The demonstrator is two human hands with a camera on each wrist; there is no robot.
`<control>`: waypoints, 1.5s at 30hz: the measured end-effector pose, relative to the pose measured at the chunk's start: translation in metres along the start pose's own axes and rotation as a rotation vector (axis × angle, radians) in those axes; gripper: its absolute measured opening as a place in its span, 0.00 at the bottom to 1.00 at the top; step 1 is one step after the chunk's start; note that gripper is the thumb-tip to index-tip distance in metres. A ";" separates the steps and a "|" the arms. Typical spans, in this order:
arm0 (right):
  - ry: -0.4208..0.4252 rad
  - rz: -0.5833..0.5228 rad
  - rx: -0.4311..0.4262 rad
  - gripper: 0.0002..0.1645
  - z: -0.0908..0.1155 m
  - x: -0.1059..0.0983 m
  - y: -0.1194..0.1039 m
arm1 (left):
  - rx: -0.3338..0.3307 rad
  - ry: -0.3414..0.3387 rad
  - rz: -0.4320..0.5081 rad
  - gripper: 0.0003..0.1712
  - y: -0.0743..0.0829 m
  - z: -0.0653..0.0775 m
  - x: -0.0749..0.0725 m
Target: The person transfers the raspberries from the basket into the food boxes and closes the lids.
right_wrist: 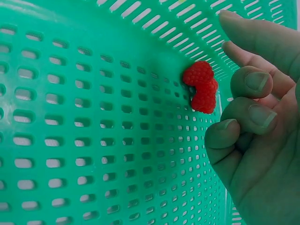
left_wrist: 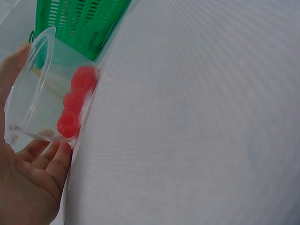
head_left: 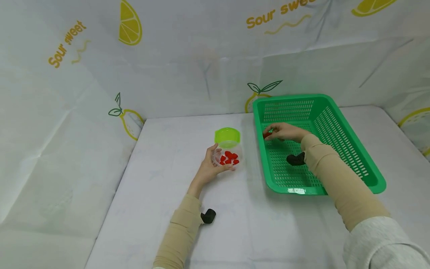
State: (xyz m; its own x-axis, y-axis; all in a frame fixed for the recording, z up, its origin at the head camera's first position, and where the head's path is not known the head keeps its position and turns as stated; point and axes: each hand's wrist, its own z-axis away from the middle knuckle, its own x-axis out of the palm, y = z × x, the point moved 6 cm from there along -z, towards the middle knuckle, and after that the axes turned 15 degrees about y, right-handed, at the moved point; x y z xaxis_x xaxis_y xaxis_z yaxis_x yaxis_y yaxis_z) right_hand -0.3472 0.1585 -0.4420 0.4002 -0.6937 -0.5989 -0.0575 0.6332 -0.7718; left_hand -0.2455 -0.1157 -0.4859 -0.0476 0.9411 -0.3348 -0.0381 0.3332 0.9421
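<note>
My left hand (head_left: pixel 208 170) grips a clear plastic cup (left_wrist: pixel 58 77) with its thumb and fingers spread round the side. Several red raspberries (head_left: pixel 229 157) lie at the bottom of the cup. The cup stands on the white table, its wall upright. My right hand (head_left: pixel 285 132) reaches inside the green basket (head_left: pixel 267 164), near its left wall. Red raspberries (right_wrist: pixel 201 86) lie against the basket's corner, just beyond the fingertips. Thumb and index finger of that hand are apart, the other fingers loosely bent, and nothing shows between them.
A lime-green lid (head_left: pixel 227 135) lies just behind the cup. Black wrist cameras (head_left: pixel 209 216) stick out from both forearms. The basket's raised, slotted walls surround the right hand. A lemon-printed sheet (head_left: pixel 201 56) hangs behind the table (head_left: pixel 161 157).
</note>
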 end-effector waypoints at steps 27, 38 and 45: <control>0.074 0.074 0.034 0.33 -0.003 -0.006 0.022 | -0.001 -0.010 0.013 0.54 -0.003 0.000 0.001; 0.099 0.092 0.027 0.36 -0.006 -0.007 0.024 | 0.003 -0.006 0.012 0.54 -0.004 -0.001 0.000; 0.182 0.144 0.009 0.29 -0.004 -0.012 0.021 | 0.016 -0.001 0.011 0.55 -0.004 -0.002 0.000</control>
State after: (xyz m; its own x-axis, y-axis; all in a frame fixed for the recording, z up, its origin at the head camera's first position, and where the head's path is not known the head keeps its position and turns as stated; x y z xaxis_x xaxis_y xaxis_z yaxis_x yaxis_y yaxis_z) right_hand -0.3566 0.1794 -0.4519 0.2167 -0.6459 -0.7320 -0.0934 0.7327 -0.6741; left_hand -0.2470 -0.1170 -0.4894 -0.0466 0.9446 -0.3248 -0.0219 0.3242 0.9457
